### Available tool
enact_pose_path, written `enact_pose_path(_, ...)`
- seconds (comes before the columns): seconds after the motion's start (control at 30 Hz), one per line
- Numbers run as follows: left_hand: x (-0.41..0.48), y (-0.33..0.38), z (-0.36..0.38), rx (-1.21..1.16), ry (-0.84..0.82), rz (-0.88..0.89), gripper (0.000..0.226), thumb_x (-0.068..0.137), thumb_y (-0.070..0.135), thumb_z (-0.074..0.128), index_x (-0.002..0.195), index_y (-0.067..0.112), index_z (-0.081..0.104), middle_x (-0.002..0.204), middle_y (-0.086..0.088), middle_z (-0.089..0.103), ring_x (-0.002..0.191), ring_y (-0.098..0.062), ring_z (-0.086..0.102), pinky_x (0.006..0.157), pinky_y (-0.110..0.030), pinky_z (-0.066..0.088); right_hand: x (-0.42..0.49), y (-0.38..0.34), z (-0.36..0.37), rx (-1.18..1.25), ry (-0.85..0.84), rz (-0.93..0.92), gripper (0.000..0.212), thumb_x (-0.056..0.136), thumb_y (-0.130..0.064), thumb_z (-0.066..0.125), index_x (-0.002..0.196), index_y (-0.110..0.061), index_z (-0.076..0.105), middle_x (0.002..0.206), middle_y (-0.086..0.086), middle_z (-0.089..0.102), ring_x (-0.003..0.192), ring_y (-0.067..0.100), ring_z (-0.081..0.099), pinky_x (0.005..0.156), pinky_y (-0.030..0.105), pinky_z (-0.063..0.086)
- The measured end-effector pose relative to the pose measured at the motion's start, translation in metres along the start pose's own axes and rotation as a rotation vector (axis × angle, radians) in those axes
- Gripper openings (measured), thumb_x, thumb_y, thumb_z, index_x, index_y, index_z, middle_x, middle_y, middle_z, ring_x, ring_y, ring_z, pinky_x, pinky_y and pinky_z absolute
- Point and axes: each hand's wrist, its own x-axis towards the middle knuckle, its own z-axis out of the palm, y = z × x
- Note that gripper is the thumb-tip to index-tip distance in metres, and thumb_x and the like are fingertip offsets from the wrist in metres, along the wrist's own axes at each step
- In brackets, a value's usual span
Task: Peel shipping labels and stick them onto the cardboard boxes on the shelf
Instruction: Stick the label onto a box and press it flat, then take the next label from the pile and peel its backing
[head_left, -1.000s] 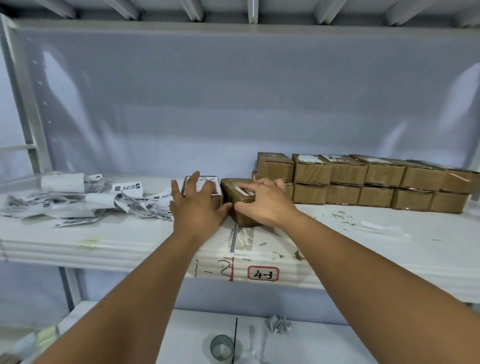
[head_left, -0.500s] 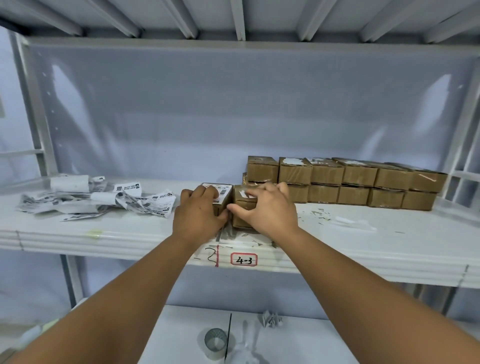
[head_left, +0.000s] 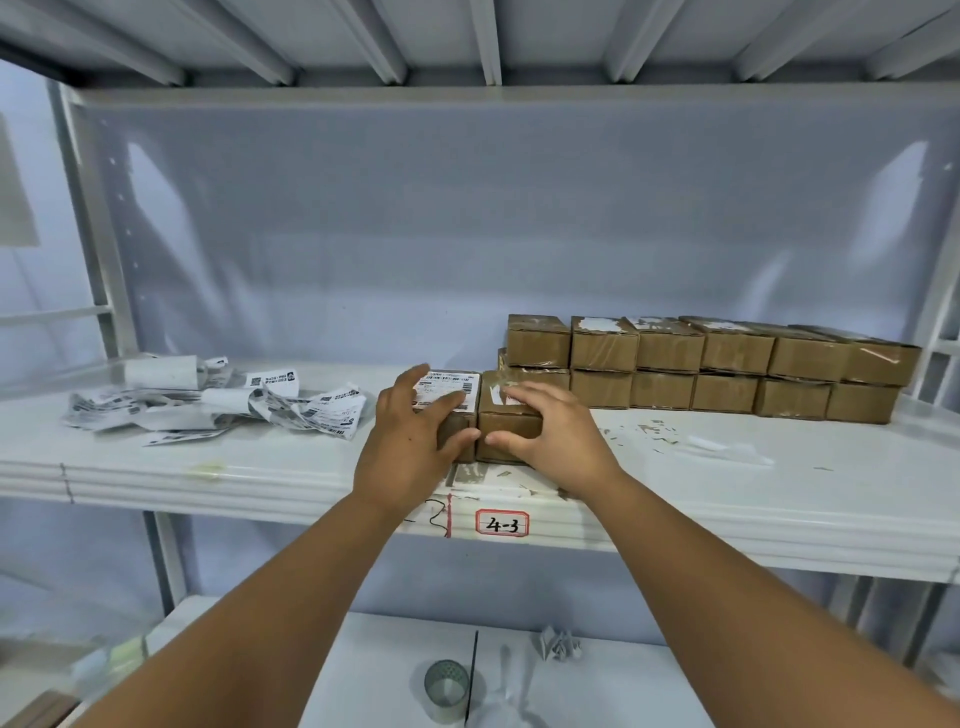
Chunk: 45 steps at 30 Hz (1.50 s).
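Fourteen cardboard boxes (head_left: 670, 353), two hands (head_left: 405, 447), one tape roll (head_left: 445, 696).

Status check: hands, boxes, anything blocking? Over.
Left grip holds labelled box, fingers over the label. Right grip holds bare box right beside it. Nothing in the way; loose labels lie left on shelf.
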Motion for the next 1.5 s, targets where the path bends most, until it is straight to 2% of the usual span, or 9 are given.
enact_pose_path(0.17, 0.0, 0.001, -0.003, -0.033, 0.022, -0.033, 0.062, 0.086, 0.054, 0.053, 0.142, 0.038, 0.032, 0.151, -0.001, 0.018, 0.135, -0.023, 0.02, 0.101, -0.037, 0.036, -0.001, 0.002, 0.003, -0.034, 0.011, -0.029, 0.064, 0.078, -0.048, 0.07, 0.136, -0.031, 0.047, 0.145, -0.009, 0.036, 0.137, 0.009, 0.021, 0.11, 0.024, 0.017)
enact_pose_path(0.3, 0.013, -0.013, -0.015, -0.2, 0.256, -0.178, 0.031, 0.097, 0.018, 0.047, 0.126, 0.013, 0.056, 0.136, -0.015, 0.04, 0.126, -0.033, 0.035, 0.096, -0.023, 0.026, -0.006, 0.0, 0.003, -0.037, 0.105, -0.104, 0.056, 0.082, -0.048, 0.065, 0.133, -0.033, 0.047, 0.141, -0.009, 0.034, 0.137, 0.008, 0.015, 0.104, 0.021, 0.017)
enact_pose_path(0.37, 0.021, -0.039, -0.026, -0.033, 0.312, -0.201, 0.03, 0.089, -0.002, 0.047, 0.115, 0.003, 0.062, 0.126, -0.02, 0.048, 0.116, -0.039, 0.043, 0.094, -0.033, 0.035, -0.006, 0.001, 0.004, -0.049, 0.146, -0.114, 0.053, 0.083, -0.049, 0.063, 0.131, -0.033, 0.049, 0.136, -0.007, 0.036, 0.135, 0.008, 0.015, 0.103, 0.021, 0.019)
enact_pose_path(0.6, 0.027, -0.088, -0.03, 0.425, -0.23, -0.472, 0.055, 0.088, 0.05, 0.053, 0.125, 0.009, 0.052, 0.131, -0.014, 0.043, 0.121, -0.039, 0.043, 0.095, -0.042, 0.04, -0.004, 0.002, 0.006, -0.105, 0.218, -0.145, 0.048, 0.082, -0.049, 0.062, 0.125, -0.03, 0.055, 0.124, -0.005, 0.045, 0.129, 0.012, 0.022, 0.106, 0.023, 0.021)
enact_pose_path(0.77, 0.026, -0.091, -0.026, 0.334, -0.094, -0.495, 0.033, 0.088, 0.025, 0.056, 0.111, 0.002, 0.059, 0.114, -0.02, 0.052, 0.108, -0.042, 0.051, 0.088, -0.042, 0.045, -0.005, 0.002, 0.005, -0.136, 0.195, -0.119, 0.047, 0.084, -0.052, 0.059, 0.124, -0.028, 0.057, 0.123, -0.006, 0.046, 0.131, 0.014, 0.022, 0.111, 0.031, 0.025)
enact_pose_path(0.97, 0.022, -0.106, -0.026, 0.1, 0.066, -0.408, 0.028, 0.079, -0.012, 0.046, 0.097, -0.006, 0.066, 0.133, -0.028, 0.044, 0.136, -0.027, 0.026, 0.102, -0.034, 0.029, -0.007, 0.001, 0.004, -0.145, 0.196, -0.095, 0.041, 0.085, -0.052, 0.058, 0.116, -0.026, 0.061, 0.119, -0.007, 0.047, 0.129, 0.014, 0.023, 0.109, 0.028, 0.023)
enact_pose_path(1.13, 0.016, -0.084, -0.036, -0.073, 0.258, -0.38, 0.036, 0.082, -0.015, 0.045, 0.11, -0.002, 0.062, 0.138, -0.022, 0.034, 0.12, -0.035, 0.042, 0.099, -0.035, 0.036, -0.007, 0.0, 0.004, -0.131, 0.204, -0.082, 0.04, 0.084, -0.05, 0.059, 0.116, -0.026, 0.061, 0.118, -0.007, 0.047, 0.128, 0.013, 0.024, 0.108, 0.028, 0.025)
enact_pose_path(1.23, 0.013, -0.082, -0.047, -0.259, 0.437, -0.407, 0.034, 0.088, -0.005, 0.052, 0.118, 0.008, 0.058, 0.122, -0.014, 0.053, 0.095, -0.023, 0.056, 0.087, -0.028, 0.041, -0.007, -0.001, 0.003, -0.121, 0.228, -0.081, 0.044, 0.084, -0.051, 0.059, 0.121, -0.027, 0.059, 0.119, -0.006, 0.047, 0.127, 0.013, 0.025, 0.106, 0.027, 0.026)
enact_pose_path(1.5, 0.02, -0.028, -0.077, -0.388, 0.487, -0.283, 0.019, 0.086, 0.003, 0.057, 0.086, 0.019, 0.067, 0.096, 0.003, 0.057, 0.079, -0.009, 0.054, 0.072, -0.003, 0.036, -0.009, -0.01, -0.003, 0.046, 0.37, -0.024, 0.048, 0.087, -0.047, 0.057, 0.13, -0.027, 0.049, 0.119, -0.004, 0.053, 0.123, 0.017, 0.032, 0.103, 0.039, 0.034)
